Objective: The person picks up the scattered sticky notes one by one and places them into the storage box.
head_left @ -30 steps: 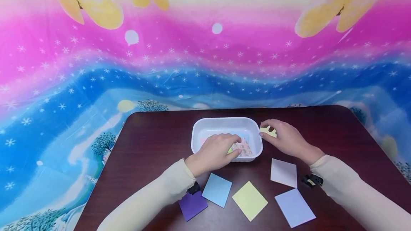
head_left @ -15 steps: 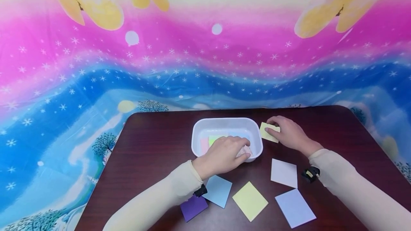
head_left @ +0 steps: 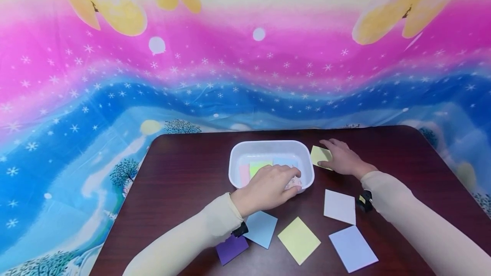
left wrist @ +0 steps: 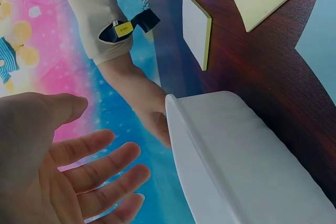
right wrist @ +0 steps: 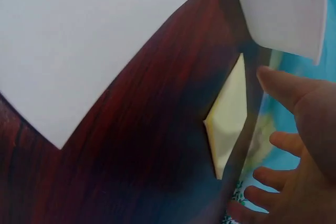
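Note:
A white plastic tub (head_left: 264, 148) stands toward the back of the table. Over its front rim hovers my left hand (head_left: 266, 188), its fingers spread and holding nothing in the left wrist view. Inside the tub lie a green sticky note pad (head_left: 258, 167), a pink pad (head_left: 244, 174), a pale blue pad (head_left: 284, 162) and a patterned pad (head_left: 294, 183), partly hidden by that hand. Just right of the tub, a small yellow sticky note pad (head_left: 319, 155) lies flat on the table. My right hand (head_left: 344, 159) is beside it, fingers extended and apart from the pad (right wrist: 228, 116) in the right wrist view.
In front of the tub lie a purple pad (head_left: 232, 249), a light blue pad (head_left: 262, 229), a larger yellow pad (head_left: 299, 240), a white pad (head_left: 339, 206) and a lavender pad (head_left: 353, 248). The dark wood table (head_left: 184, 173) meets a printed cloth backdrop (head_left: 215, 71) behind.
My right hand has let go of the small yellow pad and drawn back rightward. My left hand has shifted right and nearer, uncovering the green and pink pads.

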`<action>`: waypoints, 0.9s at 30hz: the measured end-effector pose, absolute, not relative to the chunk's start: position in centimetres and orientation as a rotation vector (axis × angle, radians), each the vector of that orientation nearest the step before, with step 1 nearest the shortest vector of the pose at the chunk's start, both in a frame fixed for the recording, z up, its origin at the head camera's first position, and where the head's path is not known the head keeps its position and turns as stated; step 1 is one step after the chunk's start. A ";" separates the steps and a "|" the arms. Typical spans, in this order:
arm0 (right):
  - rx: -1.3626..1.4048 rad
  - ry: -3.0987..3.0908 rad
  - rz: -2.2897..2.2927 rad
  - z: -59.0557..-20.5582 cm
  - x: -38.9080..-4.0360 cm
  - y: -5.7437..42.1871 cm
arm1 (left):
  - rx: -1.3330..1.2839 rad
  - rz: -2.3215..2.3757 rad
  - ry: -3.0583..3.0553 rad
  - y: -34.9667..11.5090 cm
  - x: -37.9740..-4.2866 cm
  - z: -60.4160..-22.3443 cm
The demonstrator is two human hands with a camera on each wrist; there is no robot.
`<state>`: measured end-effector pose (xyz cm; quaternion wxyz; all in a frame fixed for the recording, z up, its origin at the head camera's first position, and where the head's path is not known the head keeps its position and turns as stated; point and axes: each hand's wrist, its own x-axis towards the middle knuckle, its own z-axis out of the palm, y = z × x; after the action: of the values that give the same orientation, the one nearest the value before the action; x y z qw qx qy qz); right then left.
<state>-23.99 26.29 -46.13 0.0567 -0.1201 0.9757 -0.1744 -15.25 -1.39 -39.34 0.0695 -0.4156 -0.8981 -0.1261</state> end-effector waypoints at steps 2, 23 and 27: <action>-0.345 2.939 -0.485 -46.4 -24.1 26.3 | -1.256 -0.380 -2.696 -1.4 -15.2 -39.3; -0.255 2.937 -0.469 -47.1 -24.5 26.7 | -1.272 -0.365 -2.664 -1.7 -15.1 -39.7; -0.214 2.937 -0.566 -47.2 -24.4 27.0 | -1.270 -0.372 -2.685 -1.6 -15.1 -39.9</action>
<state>-24.37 26.98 -47.23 0.0715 -0.0712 0.9769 -0.1881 -15.10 -1.58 -39.93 0.0739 -0.4232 -0.8945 -0.1239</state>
